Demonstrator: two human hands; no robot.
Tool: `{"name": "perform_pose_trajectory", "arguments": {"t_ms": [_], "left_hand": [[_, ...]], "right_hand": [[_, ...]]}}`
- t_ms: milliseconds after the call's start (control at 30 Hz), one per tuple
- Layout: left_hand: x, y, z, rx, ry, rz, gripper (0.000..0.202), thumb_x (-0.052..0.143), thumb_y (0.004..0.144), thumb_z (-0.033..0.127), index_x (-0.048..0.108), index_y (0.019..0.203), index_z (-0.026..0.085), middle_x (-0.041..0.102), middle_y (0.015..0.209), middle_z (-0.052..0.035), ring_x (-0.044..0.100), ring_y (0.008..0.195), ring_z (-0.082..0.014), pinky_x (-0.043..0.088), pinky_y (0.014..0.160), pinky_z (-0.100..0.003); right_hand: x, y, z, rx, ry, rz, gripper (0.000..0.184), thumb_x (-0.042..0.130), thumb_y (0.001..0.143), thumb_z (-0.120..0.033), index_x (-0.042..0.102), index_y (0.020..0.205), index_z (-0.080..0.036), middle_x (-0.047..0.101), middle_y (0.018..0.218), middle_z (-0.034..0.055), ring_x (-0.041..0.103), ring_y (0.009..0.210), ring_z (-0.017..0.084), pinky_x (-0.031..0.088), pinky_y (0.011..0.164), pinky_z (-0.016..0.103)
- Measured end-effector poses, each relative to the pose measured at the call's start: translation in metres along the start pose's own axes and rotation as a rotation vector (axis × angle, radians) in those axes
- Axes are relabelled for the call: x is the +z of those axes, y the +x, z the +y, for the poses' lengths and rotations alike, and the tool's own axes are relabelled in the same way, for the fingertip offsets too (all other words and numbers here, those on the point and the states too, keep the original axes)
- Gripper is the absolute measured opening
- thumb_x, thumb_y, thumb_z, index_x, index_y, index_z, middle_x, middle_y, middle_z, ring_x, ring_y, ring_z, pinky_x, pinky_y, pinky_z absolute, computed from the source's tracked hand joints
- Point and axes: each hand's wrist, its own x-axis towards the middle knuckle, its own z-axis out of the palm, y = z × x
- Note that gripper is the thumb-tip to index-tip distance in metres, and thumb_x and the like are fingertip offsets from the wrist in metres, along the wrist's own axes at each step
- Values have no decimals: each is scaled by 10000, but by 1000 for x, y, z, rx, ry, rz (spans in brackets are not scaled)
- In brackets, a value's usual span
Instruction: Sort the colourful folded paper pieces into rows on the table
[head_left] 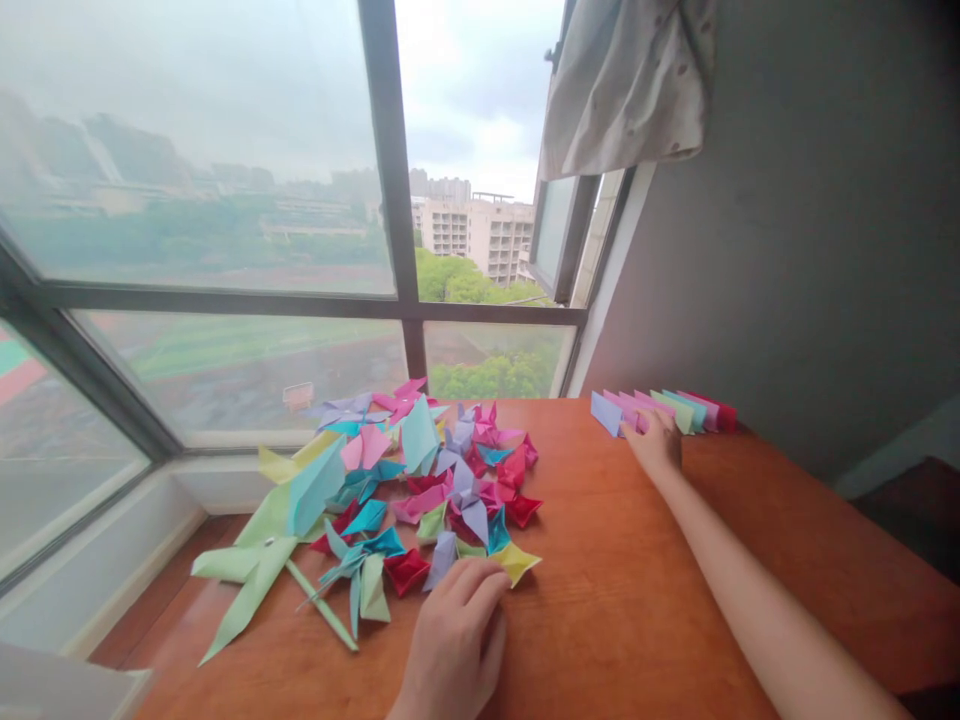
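Observation:
My right hand point(658, 445) is at the far right of the table, its fingers bent and closed at a pink folded paper point(634, 408) in a row of standing papers. Beside that one, a lilac folded paper point(606, 413) forms the row's left end, and a red folded paper point(726, 415) the right end. Near the front, my left hand point(457, 635) rests by a heap of origami pieces with its fingers curled together; their tips are hidden. Just past its knuckles lies a yellow origami piece point(516, 562). A purple origami piece point(442, 555) is close by.
A light green paper pinwheel point(255, 560) on a paper stick lies left of the heap, near the table's left edge. The brown wooden table point(600, 600) stands against large windows point(225, 370). A grey wall point(787, 250) rises at right, with a curtain point(630, 90) hanging above.

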Motion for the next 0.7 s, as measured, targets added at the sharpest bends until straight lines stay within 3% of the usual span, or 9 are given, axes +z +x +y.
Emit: {"name": "perform_pose_trajectory", "arguments": {"t_ms": [200,333,500,600,700], "left_hand": [[1,1,-3,16,11,25,297,448,855,70,611,1035,241,690,1016,-79,666,936,-214,578,797,-329],[2,1,-8,45,29,17,325,457,832,53,604,1060,233,693,1025,-84,667,949,-216,581,806,-325],[1,4,-7,66,32,11,340,445,802,31,609,1031,223,697,990,-81,672,914,-206,581,784,-307],[1,4,-6,62,26,1,342,437,810,25,606,1035,218,694,992,-77,667,913,-201,577,785,-306],[1,2,-6,48,17,-12,328,430,829,28,600,1043,208,685,1008,-79,656,929,-202,570,795,-314]], "right_hand": [[29,30,19,84,-67,10,516,668,713,-460,689,1144,-178,425,1400,169,402,1275,317,338,1057,452],[40,37,25,120,-86,-22,448,662,720,-429,723,1090,-184,483,1364,161,456,1228,306,370,1024,431],[42,38,31,152,-115,-47,304,598,747,-361,767,926,-182,681,1044,131,589,999,289,455,873,396],[41,36,33,158,-129,-75,299,574,751,-343,774,884,-166,709,835,120,627,838,268,474,754,352],[39,34,31,152,-124,-74,299,547,754,-318,777,845,-149,715,779,126,636,771,261,469,692,330]]}}
